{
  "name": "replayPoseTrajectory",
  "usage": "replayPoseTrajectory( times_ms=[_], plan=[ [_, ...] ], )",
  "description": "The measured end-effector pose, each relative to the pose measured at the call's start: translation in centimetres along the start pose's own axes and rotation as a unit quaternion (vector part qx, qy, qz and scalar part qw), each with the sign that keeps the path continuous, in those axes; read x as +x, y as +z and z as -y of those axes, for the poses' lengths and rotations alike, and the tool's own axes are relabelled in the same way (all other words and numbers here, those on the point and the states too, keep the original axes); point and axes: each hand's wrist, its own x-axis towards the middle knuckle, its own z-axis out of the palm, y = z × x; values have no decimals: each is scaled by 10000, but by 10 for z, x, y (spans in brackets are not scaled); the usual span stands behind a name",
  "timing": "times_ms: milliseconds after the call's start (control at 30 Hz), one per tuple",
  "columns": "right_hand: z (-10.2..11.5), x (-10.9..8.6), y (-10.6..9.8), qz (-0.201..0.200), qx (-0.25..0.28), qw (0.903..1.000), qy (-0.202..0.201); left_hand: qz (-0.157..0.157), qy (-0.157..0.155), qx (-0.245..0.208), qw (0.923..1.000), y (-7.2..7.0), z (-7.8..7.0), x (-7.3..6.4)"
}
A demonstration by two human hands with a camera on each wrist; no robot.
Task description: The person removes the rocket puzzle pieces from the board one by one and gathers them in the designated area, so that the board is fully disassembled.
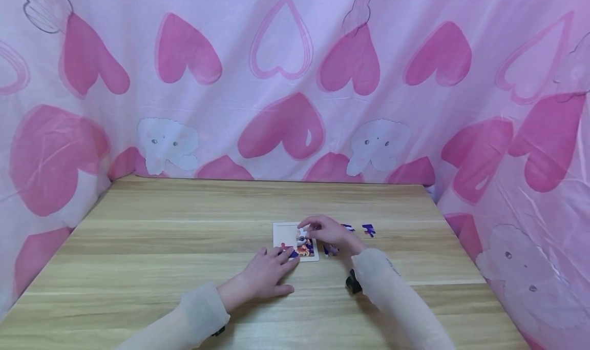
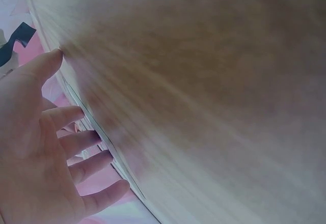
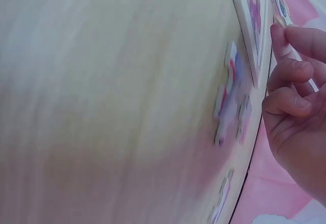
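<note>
Right hand (image 1: 324,229) pinches puzzle piece (image 1: 301,236) over board (image 1: 283,232), bare part just leftward; left hand (image 1: 268,274) spread, gripping nothing, at near edge.

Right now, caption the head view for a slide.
The right hand pinches a puzzle piece over a partly filled puzzle board, the left hand at its near side.
</note>
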Motion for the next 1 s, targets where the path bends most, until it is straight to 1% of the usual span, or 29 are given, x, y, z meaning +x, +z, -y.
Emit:
replayPoseTrajectory(
  times_ms=[67,233,400,533,700,933,1000],
  plan=[
    [-1,-5,-4,-8,58,10000,-6,-11,4,-17,10000,0,0,0],
    [-3,-16,-14,9,230,9996,168,27,-9,-83,10000,1,1,0],
    [-9,-26,-25,-31,231,9997,-11,36,-10,-63,10000,2,1,0],
    [-16,-34,-32,-87,148,9998,-66,3,16,-34,10000,2,0,1],
    [-25,-45,-40,-69,193,9997,-140,-2,38,3,10000,2,0,1],
    [-38,-63,-49,-177,342,9992,-96,103,-23,-129,9999,1,0,1],
    [-41,-67,-51,-226,258,9994,-82,106,-27,-123,9999,1,0,1]
  ],
)
